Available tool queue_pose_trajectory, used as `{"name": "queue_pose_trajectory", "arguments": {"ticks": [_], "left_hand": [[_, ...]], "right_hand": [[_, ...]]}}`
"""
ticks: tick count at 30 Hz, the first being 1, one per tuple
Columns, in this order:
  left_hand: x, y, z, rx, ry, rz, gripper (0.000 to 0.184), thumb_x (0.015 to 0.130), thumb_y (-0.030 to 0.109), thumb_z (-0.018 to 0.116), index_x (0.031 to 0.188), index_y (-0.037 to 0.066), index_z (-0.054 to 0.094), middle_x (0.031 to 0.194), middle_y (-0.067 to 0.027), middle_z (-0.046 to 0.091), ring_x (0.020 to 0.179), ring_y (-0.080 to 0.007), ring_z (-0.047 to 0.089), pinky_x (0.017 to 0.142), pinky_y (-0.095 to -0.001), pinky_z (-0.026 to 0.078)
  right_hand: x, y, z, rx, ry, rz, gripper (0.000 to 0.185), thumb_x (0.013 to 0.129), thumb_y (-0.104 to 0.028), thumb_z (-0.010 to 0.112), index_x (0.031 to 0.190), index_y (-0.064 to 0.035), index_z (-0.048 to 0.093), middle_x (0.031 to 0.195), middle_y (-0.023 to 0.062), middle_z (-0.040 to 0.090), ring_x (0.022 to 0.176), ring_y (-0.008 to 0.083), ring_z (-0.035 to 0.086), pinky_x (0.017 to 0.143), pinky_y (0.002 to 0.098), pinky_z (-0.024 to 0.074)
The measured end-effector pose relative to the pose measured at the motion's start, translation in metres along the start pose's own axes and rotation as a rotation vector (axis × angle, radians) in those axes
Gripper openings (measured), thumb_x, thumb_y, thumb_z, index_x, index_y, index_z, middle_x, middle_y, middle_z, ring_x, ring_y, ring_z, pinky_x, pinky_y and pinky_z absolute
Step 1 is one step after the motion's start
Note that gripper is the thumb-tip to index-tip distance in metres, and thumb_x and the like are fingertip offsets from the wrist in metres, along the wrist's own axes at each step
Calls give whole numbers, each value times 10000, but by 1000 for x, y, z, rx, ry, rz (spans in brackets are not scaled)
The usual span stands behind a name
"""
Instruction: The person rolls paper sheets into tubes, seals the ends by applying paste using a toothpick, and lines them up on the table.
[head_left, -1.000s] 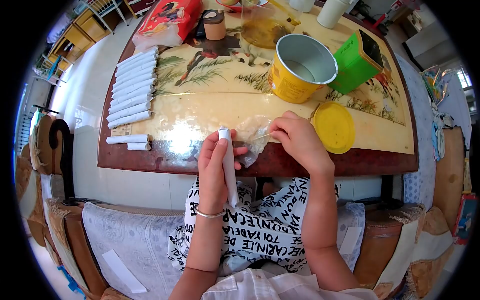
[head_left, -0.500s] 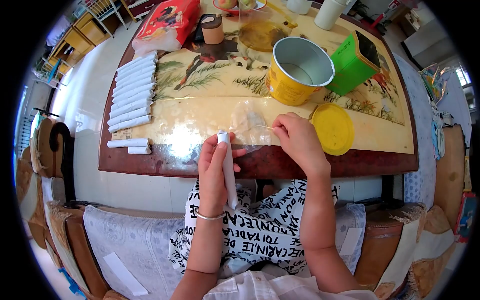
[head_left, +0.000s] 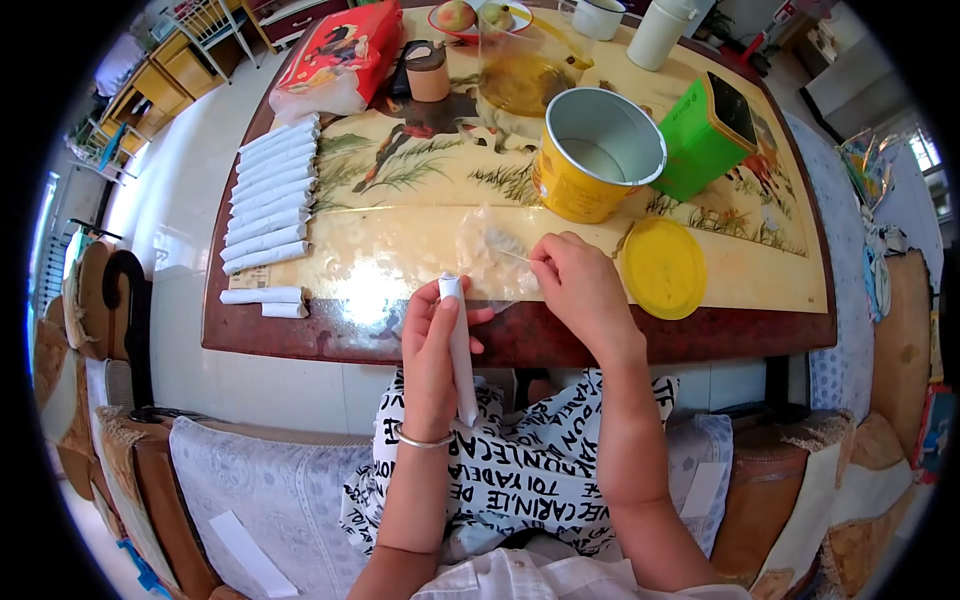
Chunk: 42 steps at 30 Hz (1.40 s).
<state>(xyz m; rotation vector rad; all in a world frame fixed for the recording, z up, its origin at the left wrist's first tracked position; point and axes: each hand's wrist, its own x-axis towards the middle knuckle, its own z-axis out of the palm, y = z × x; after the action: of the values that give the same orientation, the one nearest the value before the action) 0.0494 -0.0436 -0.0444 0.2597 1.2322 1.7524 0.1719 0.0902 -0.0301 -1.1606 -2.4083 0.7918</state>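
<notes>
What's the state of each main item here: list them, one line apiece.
Paper roll: rolled up, in left hand
Thin stick: pinched in right hand
Clear plastic: crumpled
Yellow tin: upright, open
Yellow lid: off, flat
White rolls: lying side by side
Green box: standing, open or shut unclear

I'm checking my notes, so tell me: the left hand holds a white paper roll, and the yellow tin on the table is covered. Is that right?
Not quite: the yellow tin on the table is uncovered, as the head view shows. The left hand does hold a white paper roll.
</notes>
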Motion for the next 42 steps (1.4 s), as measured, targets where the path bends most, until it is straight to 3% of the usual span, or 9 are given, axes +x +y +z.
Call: {"name": "queue_pose_trajectory", "arguments": {"ticks": [3,6,9,15,17,22,36,42], "left_hand": [[0,0,0,1,0,-1,274,950,174,502,1189,47,458,1207,-147,575,895,-205,654,586,-214,512],[0,1,-1,-6,-4,2,272,951,167,500,1191,47,459,1211,-147,574,894,-203,654,586,-214,513],[1,0,-1,-23,-20,-1,272,950,158,500,1194,47,459,1219,-147,570,877,-193,652,589,-214,510],[-3,5,1,-61,-109,61,274,938,140,515,1192,53,460,1229,-152,561,833,-161,630,615,-224,506],[-6,9,2,-72,-181,101,281,936,138,525,1192,40,461,1199,-115,577,871,-120,602,658,-211,489],[-10,9,0,-93,-240,174,347,893,163,579,1199,51,459,1122,-153,586,842,-163,597,641,-248,500],[-12,9,-1,-42,-237,268,378,854,200,631,1175,53,497,1029,-126,623,818,-158,598,655,-262,503],[-12,7,-2,-71,-268,290,374,856,209,625,1173,54,499,997,-119,615,807,-159,589,642,-263,500]], "right_hand": [[1,0,4,-18,-3,-39,88,833,-91,597,853,-8,578,832,151,611,755,335,603,675,406,478],[2,-3,2,-54,43,28,86,853,-105,548,846,-29,587,854,145,604,789,353,599,707,434,482],[0,-6,-5,103,64,-2,77,852,-100,561,839,-27,581,842,145,600,780,351,595,697,421,478],[-12,-44,-23,336,169,-166,59,823,-45,637,861,-15,604,790,112,574,696,259,596,593,321,478],[-16,-50,-26,366,178,-309,77,800,-12,662,869,-13,626,776,92,560,671,215,587,563,287,479],[-19,-55,-31,414,140,-324,82,791,-7,670,863,-18,633,778,81,559,666,207,581,565,287,484],[-23,-53,-45,382,209,-379,137,757,44,682,866,-33,650,799,59,577,644,159,575,555,254,480],[-23,-53,-40,394,120,-387,159,741,71,681,861,-28,648,797,58,577,651,159,581,545,249,488]]}}
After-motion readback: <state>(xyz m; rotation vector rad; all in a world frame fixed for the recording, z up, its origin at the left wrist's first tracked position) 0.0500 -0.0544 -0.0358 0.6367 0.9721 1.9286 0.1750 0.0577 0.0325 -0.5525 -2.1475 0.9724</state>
